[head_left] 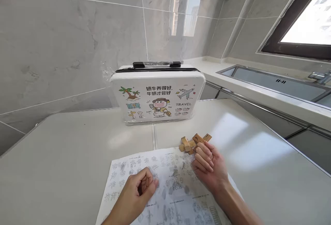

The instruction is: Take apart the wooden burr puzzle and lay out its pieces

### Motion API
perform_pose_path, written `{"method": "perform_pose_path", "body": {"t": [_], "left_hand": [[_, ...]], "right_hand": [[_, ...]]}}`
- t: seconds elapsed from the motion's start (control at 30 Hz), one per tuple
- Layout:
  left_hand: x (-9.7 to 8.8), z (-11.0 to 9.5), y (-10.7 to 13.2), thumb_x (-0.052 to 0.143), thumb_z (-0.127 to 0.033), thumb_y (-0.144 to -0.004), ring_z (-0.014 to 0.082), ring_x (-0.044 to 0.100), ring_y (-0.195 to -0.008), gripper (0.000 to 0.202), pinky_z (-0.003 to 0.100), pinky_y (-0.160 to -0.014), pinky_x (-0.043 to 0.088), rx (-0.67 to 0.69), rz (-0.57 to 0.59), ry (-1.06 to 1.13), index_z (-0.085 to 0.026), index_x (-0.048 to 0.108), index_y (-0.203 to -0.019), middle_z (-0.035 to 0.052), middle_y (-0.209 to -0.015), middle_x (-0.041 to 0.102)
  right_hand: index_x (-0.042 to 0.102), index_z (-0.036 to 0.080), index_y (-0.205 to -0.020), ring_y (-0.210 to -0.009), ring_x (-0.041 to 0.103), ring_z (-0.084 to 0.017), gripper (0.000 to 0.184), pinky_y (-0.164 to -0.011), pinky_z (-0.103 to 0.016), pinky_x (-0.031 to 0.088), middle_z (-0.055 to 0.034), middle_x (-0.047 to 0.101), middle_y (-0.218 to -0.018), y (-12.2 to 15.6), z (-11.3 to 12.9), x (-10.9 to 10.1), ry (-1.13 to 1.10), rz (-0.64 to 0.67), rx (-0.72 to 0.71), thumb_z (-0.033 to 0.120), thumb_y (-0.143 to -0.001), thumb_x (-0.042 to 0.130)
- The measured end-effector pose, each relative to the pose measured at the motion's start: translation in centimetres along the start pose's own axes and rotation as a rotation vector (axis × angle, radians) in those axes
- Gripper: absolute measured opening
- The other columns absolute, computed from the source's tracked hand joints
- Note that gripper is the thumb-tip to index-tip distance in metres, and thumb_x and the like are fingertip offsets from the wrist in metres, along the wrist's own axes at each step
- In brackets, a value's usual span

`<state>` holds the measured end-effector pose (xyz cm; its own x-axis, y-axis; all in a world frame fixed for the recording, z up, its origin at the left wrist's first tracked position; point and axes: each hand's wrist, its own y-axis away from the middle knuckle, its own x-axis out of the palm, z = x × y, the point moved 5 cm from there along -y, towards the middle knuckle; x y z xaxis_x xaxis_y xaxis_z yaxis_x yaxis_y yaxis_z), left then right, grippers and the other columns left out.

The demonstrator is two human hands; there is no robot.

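My left hand (pixel 138 192) rests over the printed paper sheet (pixel 160 197), its fingers curled in and the thumb bent towards them; nothing shows in the hollow. On the right half of the sheet lies my right hand (pixel 208 163), turned palm up with the fingers folded over the palm. Whether it encloses anything is hidden. Just beyond its fingertips, at the sheet's far edge, sits a small cluster of wooden puzzle pieces (pixel 187 144). Some are crossed together, and others, like a marked wooden block (pixel 198 138), lie beside them. I cannot tell whether the right hand touches them.
A white cartoon-printed suitcase (pixel 159 97) in clear plastic wrap stands upright at the back of the white table (pixel 64 159), near the tiled wall (pixel 64 45). To the right run a counter with a sink (pixel 271 80), a faucet (pixel 320 77) and a window (pixel 307 21).
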<state>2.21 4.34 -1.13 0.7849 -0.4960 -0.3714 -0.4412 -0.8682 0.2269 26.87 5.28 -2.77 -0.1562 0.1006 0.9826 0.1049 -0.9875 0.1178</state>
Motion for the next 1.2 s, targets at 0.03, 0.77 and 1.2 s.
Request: {"method": "perform_pose_path", "body": {"t": [0.03,0.77,1.2], "left_hand": [[0.0,0.0,0.0,0.053,-0.058,-0.100,0.0131,0.029,-0.059,0.046,0.026,-0.056,0.025,0.004,0.001,0.000,-0.023,0.040,-0.073,-0.0064,-0.063,0.033],[2.1,-1.8,1.3,0.050,-0.024,-0.101,0.0098,0.038,-0.052,0.032,0.023,-0.052,0.029,0.393,0.017,-0.525,-0.022,0.036,-0.072,-0.0072,-0.061,0.044],[1.6,-1.6,1.9,0.056,-0.030,-0.103,0.0095,0.035,-0.044,0.026,0.021,-0.047,0.031,0.485,-0.181,-0.548,-0.026,0.035,-0.089,-0.0127,-0.059,0.038]], "right_hand": [[0.038,0.023,-0.062,-0.035,0.015,-0.007,0.043,-0.036,-0.020,0.022,0.0117,0.030,-0.046,0.0,0.0,0.1,0.018,-0.004,-0.002,0.025,-0.103,0.053],[0.054,0.021,-0.066,-0.051,0.037,-0.012,0.051,-0.051,-0.027,0.031,0.0042,0.042,-0.054,3.6,-4.8,1.9,1.385,0.161,0.098,0.054,-0.104,0.044],[0.052,0.021,-0.054,-0.035,0.029,-0.008,0.044,-0.036,-0.023,0.023,0.0074,0.035,-0.042,4.4,-7.3,2.5,1.085,0.280,0.580,0.040,-0.094,0.049]]}}
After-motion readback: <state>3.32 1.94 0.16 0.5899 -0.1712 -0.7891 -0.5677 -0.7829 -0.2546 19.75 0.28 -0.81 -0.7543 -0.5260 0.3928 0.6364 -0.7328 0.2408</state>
